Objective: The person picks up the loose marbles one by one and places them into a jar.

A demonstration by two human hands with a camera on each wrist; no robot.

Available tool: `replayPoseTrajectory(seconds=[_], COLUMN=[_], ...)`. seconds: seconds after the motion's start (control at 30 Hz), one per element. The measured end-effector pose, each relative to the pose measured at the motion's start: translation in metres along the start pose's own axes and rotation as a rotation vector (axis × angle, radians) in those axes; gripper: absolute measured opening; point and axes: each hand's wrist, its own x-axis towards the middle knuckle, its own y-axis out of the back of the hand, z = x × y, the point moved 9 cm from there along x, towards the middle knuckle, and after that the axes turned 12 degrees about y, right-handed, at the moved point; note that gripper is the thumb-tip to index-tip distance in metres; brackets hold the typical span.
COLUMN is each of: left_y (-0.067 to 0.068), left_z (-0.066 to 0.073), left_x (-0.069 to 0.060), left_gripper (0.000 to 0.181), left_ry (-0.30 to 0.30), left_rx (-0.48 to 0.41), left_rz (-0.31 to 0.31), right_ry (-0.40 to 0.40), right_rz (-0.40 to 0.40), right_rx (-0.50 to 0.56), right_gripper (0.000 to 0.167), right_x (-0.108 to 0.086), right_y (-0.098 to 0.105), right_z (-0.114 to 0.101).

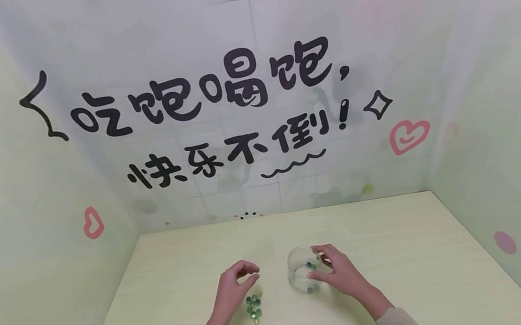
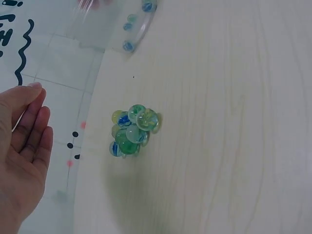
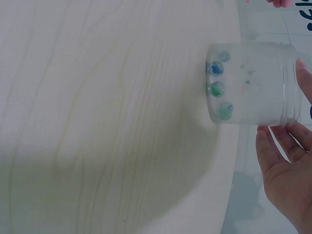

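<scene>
A clear, open-topped plastic jar [image 1: 297, 287] stands upright on the light wooden table, right of centre in the head view. My right hand [image 1: 341, 269] grips it near the rim, with the thumb on the near side and the fingers behind. Several blue and green marbles [image 3: 217, 89] lie at the jar's bottom in the right wrist view. My left hand [image 1: 239, 281] hovers above the table with loosely bent fingers, thumb and index tips close together; no object shows between them. Beneath it lies a tight cluster of glass marbles [image 2: 128, 141], green, blue and yellowish.
The pale wooden tabletop [image 1: 180, 264] reaches back to a printed cloth wall [image 1: 226, 201] with black writing. More cloth stands at the left and right sides of the table. A bare gap of table separates the marble cluster from the jar.
</scene>
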Motion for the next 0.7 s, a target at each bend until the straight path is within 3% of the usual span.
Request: replayPoseTrajectory(seconds=[0.7], left_y=[0.011], left_z=[-0.027], left_x=[-0.007], left_gripper=[0.009], left_ry=[0.071], left_rx=[0.028], left_rz=[0.009], right_ry=[0.007], right_rz=[-0.009], right_rx=[0.014], right_gripper=[0.065], right_x=[0.001], right_y=[-0.001], right_z=[0.005])
